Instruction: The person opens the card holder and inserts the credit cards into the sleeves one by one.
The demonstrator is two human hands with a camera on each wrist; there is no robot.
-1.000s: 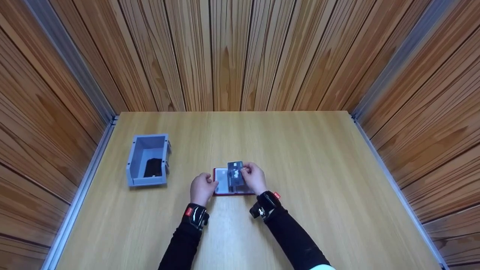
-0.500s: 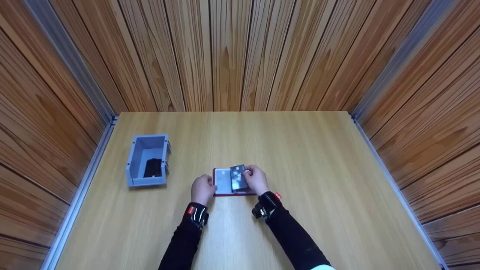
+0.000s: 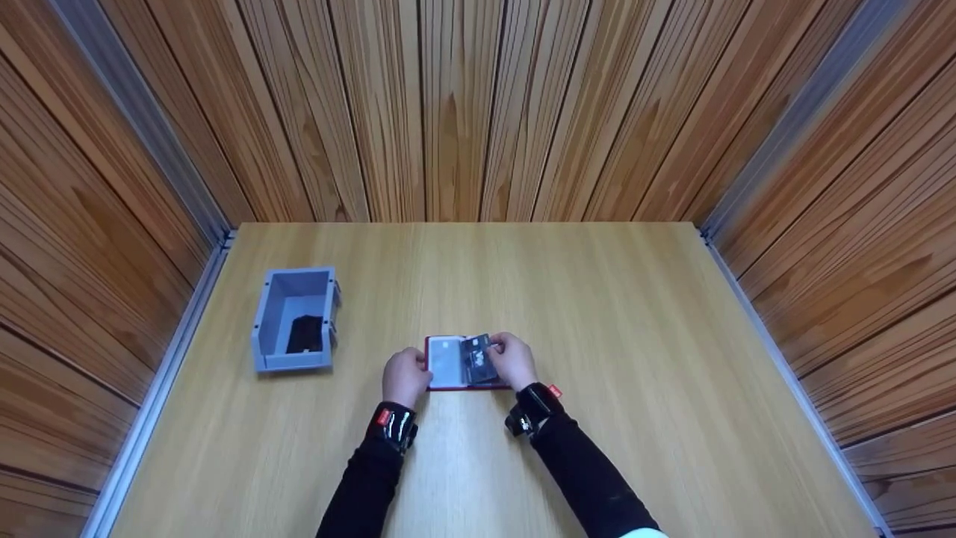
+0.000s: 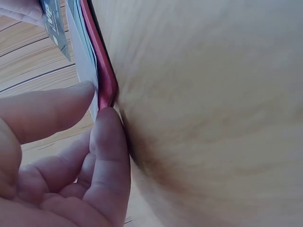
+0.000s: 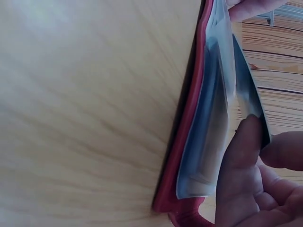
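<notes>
A red card holder [image 3: 445,362] with clear plastic sleeves lies spread flat on the wooden table. My left hand [image 3: 404,379] pinches its left edge; in the left wrist view the thumb is on the sleeve side and a finger against the red cover [image 4: 102,66]. A dark bank card [image 3: 478,360] with pale lettering is pinched between thumb and finger of my right hand [image 3: 515,362], over the holder's right half. The right wrist view shows the card [image 5: 248,85] tilted, its lower end at the clear sleeves [image 5: 201,151]. The right hand hides part of the holder's right side.
A grey-blue plastic bin [image 3: 293,362] stands left on the table, with a black item [image 3: 305,334] inside. Wood-panelled walls [image 3: 463,112] and metal rails [image 3: 792,381] border the table [image 3: 597,299].
The right hand has brought the card down toward me and slightly right, lower over the holder's right half, tilting it a little. The left hand has shifted only slightly at the holder's edge.
</notes>
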